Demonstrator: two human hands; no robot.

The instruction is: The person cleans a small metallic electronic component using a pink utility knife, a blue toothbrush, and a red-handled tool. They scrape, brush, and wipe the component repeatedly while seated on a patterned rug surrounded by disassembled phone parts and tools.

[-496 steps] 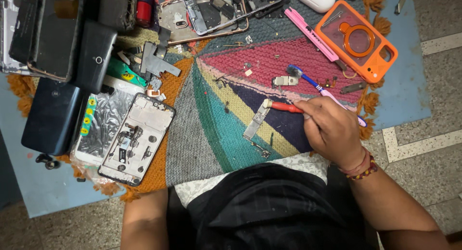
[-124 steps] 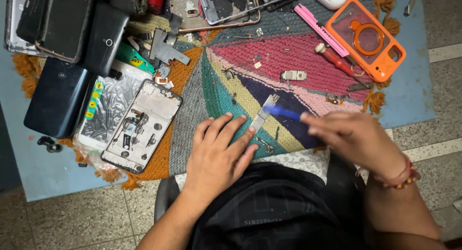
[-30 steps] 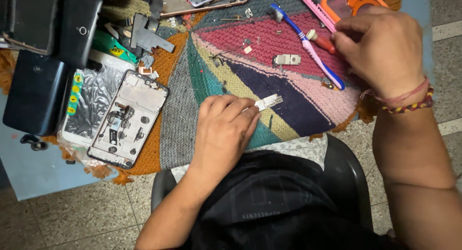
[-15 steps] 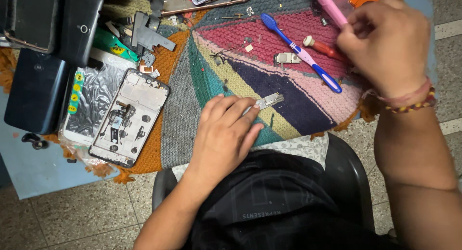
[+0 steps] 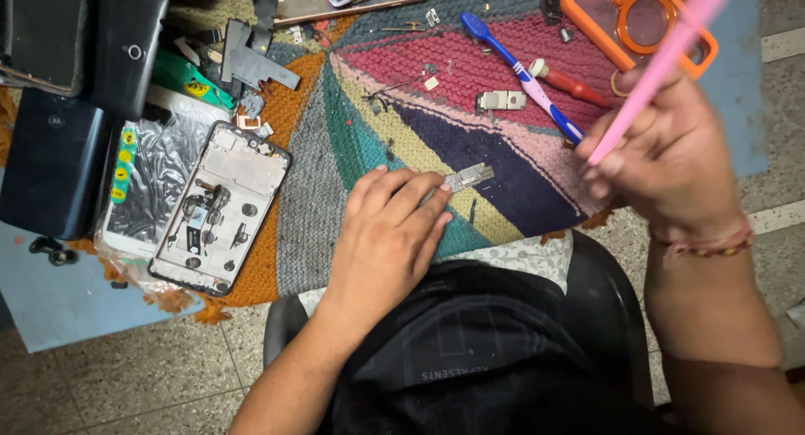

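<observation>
Our left hand (image 5: 390, 234) lies flat, grip released, fingertips pinning a small metal part (image 5: 470, 177); our right hand (image 5: 662, 150) grasps a pink tool (image 5: 662, 62).

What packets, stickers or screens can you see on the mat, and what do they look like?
Clear plastic packet: left side, under the opened phone; shiny and crinkled, with a strip of yellow and green stickers down its left edge.
Green packet: upper left, flat, green with a yellow mark.
Dark phone: far left, black rectangle, switched off.
Opened phone frame: left of the left hand, grey insides showing, no screen.
</observation>
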